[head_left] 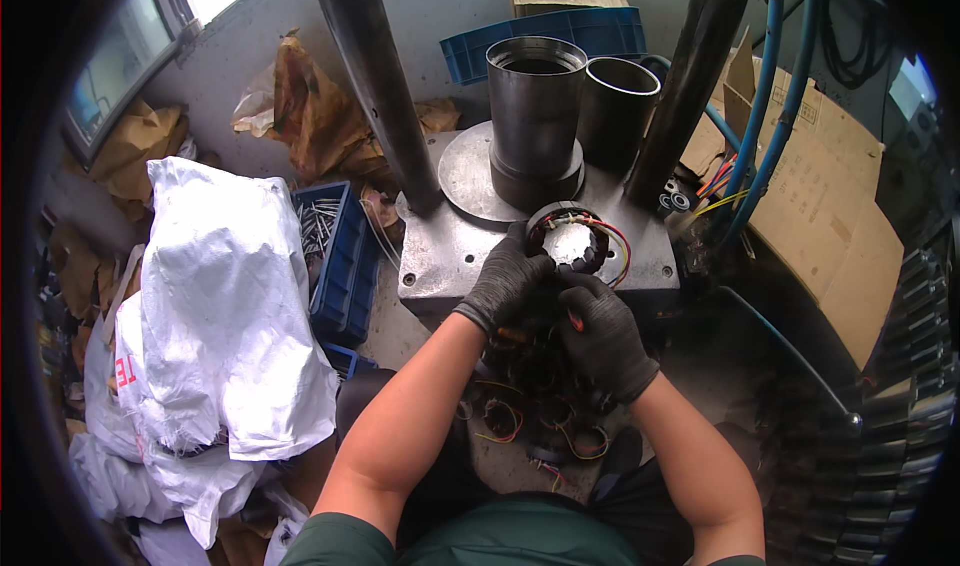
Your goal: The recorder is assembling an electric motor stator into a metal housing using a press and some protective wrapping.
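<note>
A motor stator (540,228), a metal ring with dark windings and red, yellow and dark leads, sits tilted at the front of the steel press plate (440,256). My left hand (507,278), in a black glove, grips its left side near the plate's front edge. Just below the ring's right front is my right hand (606,338), also gloved, with its fingers curled in. Something small and orange-red shows at those fingers; what it is I cannot make out. Behind the ring a tall steel cylinder (537,116) stands on a round disc (465,176).
Steel columns (380,86) rise at both sides of the plate, with a second cylinder (615,116) behind. Several stators (500,418) lie below my hands. A blue crate (345,256) of metal pins and white sacks (225,296) are left; cardboard (820,196) and blue hoses (780,131) are right.
</note>
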Available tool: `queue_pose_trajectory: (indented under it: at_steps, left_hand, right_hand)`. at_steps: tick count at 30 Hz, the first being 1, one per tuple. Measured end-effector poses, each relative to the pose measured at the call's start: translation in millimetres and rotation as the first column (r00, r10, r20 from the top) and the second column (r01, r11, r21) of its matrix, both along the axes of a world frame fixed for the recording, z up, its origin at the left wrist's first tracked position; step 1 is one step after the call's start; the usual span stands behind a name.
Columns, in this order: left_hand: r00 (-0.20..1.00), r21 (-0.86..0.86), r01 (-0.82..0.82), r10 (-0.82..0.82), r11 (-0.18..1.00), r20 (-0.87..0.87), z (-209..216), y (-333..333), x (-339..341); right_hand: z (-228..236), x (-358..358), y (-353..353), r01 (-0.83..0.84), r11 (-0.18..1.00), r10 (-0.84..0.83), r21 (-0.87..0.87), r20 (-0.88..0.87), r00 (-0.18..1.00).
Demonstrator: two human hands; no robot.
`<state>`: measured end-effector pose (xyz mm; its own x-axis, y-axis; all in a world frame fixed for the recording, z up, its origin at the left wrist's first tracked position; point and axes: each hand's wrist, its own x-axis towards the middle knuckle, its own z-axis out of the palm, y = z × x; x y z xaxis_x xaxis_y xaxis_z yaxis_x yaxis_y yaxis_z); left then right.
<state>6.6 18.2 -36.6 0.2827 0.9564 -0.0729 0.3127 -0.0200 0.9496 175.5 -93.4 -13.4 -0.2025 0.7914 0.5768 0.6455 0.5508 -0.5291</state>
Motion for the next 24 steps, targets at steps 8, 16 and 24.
queue_pose_trajectory:
  at_steps: [8,16,24]
  left_hand:
    - [0.922,-0.16,-0.084,0.137,0.984,0.361,13.6,-34.4,-11.7]
    - [0.516,-0.443,0.067,0.349,0.894,0.782,18.6,-45.8,-43.2]
    - [0.357,-0.439,0.014,0.406,0.898,0.841,18.0,-34.7,-60.8]
  right_hand:
    - [59.9,17.3,-60.8,-0.165,0.968,0.14,-0.19,-0.135,0.981]
    - [43.0,48.3,-44.2,-0.375,0.848,-0.049,-0.375,-0.76,0.649]
    - [-30.5,47.1,-2.4,-0.382,0.764,-0.355,-0.519,-0.834,0.423]
